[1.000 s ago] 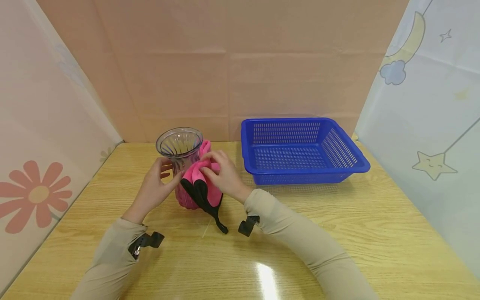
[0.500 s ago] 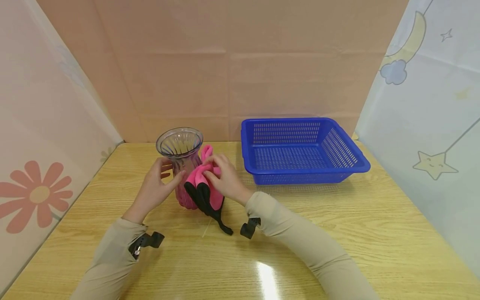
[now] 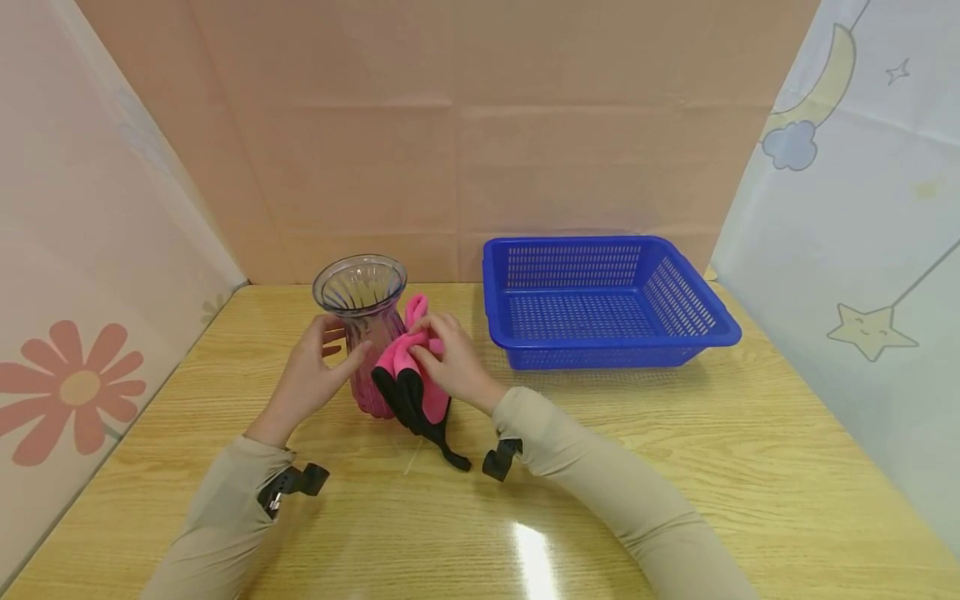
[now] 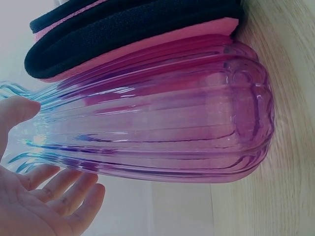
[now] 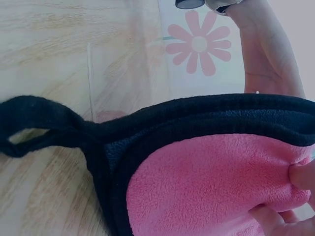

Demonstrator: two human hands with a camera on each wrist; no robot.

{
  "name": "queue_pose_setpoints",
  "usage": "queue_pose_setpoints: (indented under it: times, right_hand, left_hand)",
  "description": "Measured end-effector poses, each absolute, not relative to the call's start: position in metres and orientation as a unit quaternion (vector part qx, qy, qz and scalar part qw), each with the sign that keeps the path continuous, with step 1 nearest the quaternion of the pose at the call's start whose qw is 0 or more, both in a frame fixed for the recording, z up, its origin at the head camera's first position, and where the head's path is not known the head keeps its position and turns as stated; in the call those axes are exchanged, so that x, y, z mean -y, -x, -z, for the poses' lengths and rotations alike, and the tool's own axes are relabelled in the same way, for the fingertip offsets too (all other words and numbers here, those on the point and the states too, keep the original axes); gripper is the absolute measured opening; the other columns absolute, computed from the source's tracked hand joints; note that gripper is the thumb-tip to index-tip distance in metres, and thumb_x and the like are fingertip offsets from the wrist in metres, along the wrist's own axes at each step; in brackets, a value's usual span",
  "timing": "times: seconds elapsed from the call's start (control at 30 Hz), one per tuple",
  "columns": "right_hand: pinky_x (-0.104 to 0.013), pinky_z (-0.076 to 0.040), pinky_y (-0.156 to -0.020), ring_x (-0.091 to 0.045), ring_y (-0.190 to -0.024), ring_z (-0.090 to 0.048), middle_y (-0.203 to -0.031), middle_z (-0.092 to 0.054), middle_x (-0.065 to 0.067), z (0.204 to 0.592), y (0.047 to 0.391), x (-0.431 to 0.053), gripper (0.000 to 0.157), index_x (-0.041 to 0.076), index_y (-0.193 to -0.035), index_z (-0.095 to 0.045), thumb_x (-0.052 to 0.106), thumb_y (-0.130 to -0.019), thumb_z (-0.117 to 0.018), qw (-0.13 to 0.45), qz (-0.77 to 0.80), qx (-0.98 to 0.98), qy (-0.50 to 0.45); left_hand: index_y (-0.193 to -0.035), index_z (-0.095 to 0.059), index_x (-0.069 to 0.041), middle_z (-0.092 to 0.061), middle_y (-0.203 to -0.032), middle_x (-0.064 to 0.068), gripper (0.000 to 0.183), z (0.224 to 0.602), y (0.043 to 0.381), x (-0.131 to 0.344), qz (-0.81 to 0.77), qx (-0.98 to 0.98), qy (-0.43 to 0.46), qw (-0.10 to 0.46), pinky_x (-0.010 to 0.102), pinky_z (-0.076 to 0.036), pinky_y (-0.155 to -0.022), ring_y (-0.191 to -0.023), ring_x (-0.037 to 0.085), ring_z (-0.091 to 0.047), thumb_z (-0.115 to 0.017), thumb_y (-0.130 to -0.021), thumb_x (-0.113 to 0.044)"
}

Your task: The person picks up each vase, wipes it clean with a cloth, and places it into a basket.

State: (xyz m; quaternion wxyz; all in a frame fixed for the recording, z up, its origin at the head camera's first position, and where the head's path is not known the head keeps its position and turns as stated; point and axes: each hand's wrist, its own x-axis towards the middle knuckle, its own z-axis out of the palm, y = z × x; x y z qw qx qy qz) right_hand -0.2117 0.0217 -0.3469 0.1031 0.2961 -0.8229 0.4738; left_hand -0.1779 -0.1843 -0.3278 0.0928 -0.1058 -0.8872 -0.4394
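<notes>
Pink cloth (image 3: 412,392) is pinched in right fingers (image 5: 270,220), left fingers (image 4: 91,204) gripping a glass vase (image 4: 162,123).

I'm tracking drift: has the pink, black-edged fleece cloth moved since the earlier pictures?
Yes: the cloth has shifted slightly right, toward the unmoved blue perforated plastic basket.

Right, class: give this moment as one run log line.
Left hand: holds upright ribbed purple glass vase | Right hand: pinches folded black-edged pink cloth beside vase | Blue rectangular perforated plastic basket: on wooden table
</notes>
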Motion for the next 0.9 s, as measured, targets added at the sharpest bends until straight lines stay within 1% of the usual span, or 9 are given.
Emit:
queue_pose_setpoints:
  times: [0.23, 0.43, 0.53, 0.63, 0.77, 0.9]
  right_hand:
    - [-0.042, -0.05, -0.095, -0.029, -0.107, -0.053, -0.106, -0.057, -0.017, 0.346, 0.212, -0.021, 0.015, 0.001, -0.101, -0.057, 0.005, -0.087, -0.062, 0.106, -0.477, 0.823, -0.291]
    - [-0.04, -0.054, -0.091, -0.027, -0.105, -0.055, -0.105, -0.057, -0.016, 0.342, 0.211, -0.02, 0.015, 0.001, -0.1, -0.06, 0.006, -0.087, -0.063, 0.103, -0.484, 0.822, -0.282]
    - [-0.041, -0.054, -0.09, -0.027, -0.105, -0.055, -0.104, -0.057, -0.016, 0.339, 0.211, -0.019, 0.014, 0.001, -0.1, -0.06, 0.006, -0.086, -0.064, 0.108, -0.492, 0.815, -0.286]
    - [-0.04, -0.054, -0.089, -0.027, -0.103, -0.055, -0.104, -0.058, -0.016, 0.333, 0.213, -0.017, 0.014, 0.001, -0.099, -0.061, 0.006, -0.086, -0.064, 0.125, -0.495, 0.808, -0.295]
    - [-0.036, -0.056, -0.086, -0.027, -0.101, -0.057, -0.103, -0.058, -0.017, 0.326, 0.213, -0.016, 0.015, 0.0, -0.098, -0.061, 0.005, -0.085, -0.065, 0.14, -0.501, 0.799, -0.302]
    - [-0.032, -0.056, -0.085, -0.027, -0.101, -0.058, -0.103, -0.057, -0.017, 0.32, 0.213, -0.014, 0.015, -0.001, -0.098, -0.06, 0.004, -0.085, -0.065, 0.141, -0.511, 0.792, -0.302]
  left_hand:
    - [-0.13, -0.035, 0.004, -0.045, -0.131, 0.024, 0.055, 0.327, 0.178, 0.184, 0.442, 0.886, 0.107, 0.092, 0.057, -0.041, -0.102, -0.122, 0.044, -0.046, -0.061, -0.09, -0.024]
    - [-0.131, -0.035, 0.004, -0.044, -0.131, 0.025, 0.056, 0.328, 0.177, 0.185, 0.444, 0.886, 0.106, 0.088, 0.058, -0.041, -0.102, -0.123, 0.044, -0.045, -0.061, -0.09, -0.024]
    - [-0.13, -0.036, 0.004, -0.044, -0.131, 0.025, 0.055, 0.328, 0.178, 0.185, 0.443, 0.886, 0.108, 0.09, 0.058, -0.041, -0.101, -0.122, 0.043, -0.045, -0.061, -0.09, -0.024]
    - [-0.129, -0.036, 0.005, -0.045, -0.13, 0.025, 0.052, 0.329, 0.178, 0.186, 0.438, 0.887, 0.112, 0.096, 0.058, -0.042, -0.101, -0.121, 0.044, -0.046, -0.061, -0.09, -0.019]
    - [-0.128, -0.036, 0.006, -0.045, -0.128, 0.027, 0.05, 0.329, 0.177, 0.185, 0.434, 0.888, 0.115, 0.104, 0.059, -0.042, -0.1, -0.12, 0.045, -0.047, -0.06, -0.089, -0.012]
    - [-0.128, -0.036, 0.007, -0.045, -0.128, 0.028, 0.051, 0.328, 0.177, 0.185, 0.434, 0.887, 0.116, 0.108, 0.058, -0.042, -0.1, -0.12, 0.046, -0.048, -0.061, -0.088, -0.011]
